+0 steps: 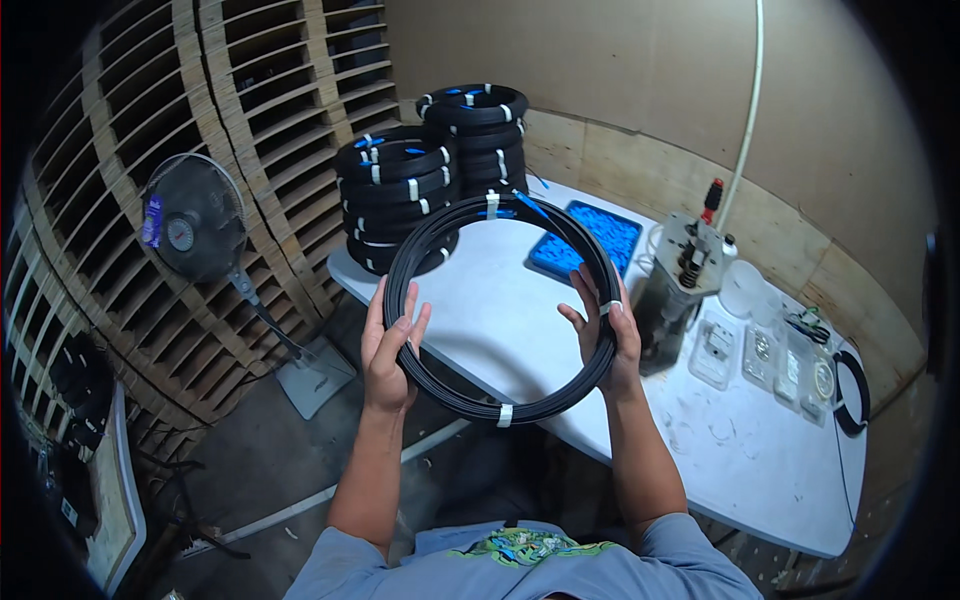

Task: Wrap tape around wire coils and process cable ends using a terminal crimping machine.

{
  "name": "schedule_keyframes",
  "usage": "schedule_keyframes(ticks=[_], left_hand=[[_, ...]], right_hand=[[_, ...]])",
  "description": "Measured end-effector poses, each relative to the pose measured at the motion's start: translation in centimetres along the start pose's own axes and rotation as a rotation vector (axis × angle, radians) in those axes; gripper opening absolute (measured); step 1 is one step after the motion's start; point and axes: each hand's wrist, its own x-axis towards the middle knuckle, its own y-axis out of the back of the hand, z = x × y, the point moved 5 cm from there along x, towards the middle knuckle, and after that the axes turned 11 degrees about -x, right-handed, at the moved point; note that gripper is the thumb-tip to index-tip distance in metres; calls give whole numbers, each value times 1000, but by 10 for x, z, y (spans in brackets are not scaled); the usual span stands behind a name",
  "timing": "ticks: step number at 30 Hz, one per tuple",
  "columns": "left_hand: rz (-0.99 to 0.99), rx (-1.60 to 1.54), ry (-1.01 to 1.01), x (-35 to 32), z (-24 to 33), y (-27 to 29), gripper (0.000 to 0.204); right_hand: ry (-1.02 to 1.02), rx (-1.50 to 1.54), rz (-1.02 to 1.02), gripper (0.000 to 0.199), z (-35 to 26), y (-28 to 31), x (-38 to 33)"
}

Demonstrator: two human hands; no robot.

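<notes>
A round coil of black cable is held up in front of me over the near edge of the white table. White tape bands wrap it at the top, bottom and right, and blue connector ends show along its top. My left hand grips the coil's left side, with some fingers showing inside the ring. On the opposite side my right hand holds it, thumb and fingers around the rim. Behind the coil stand two stacks of similar black coils with white bands.
A blue tray of small blue pieces lies beyond the coil. To its right stands a metal bench machine with a red-tipped lever. Clear plastic containers and a black cable loop sit farther right. A fan stands left, before wooden slatted racks.
</notes>
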Motion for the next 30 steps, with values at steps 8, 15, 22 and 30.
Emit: schedule_keyframes(ticks=[8, 15, 22, 30], left_hand=[[23, 257, -104, 123, 55, 35, 65], [252, 290, -115, 254, 81, 57, 44], [161, 336, 62, 381, 64, 103, 52], [210, 498, -196, 417, 39, 203, 71]], right_hand=[[-31, -163, 40, 67, 64, -47, 134], [-65, -166, 67, 66, 109, -78, 289], [-368, -272, 74, 81, 160, -76, 406], [-432, -627, -24, 82, 221, -73, 405]])
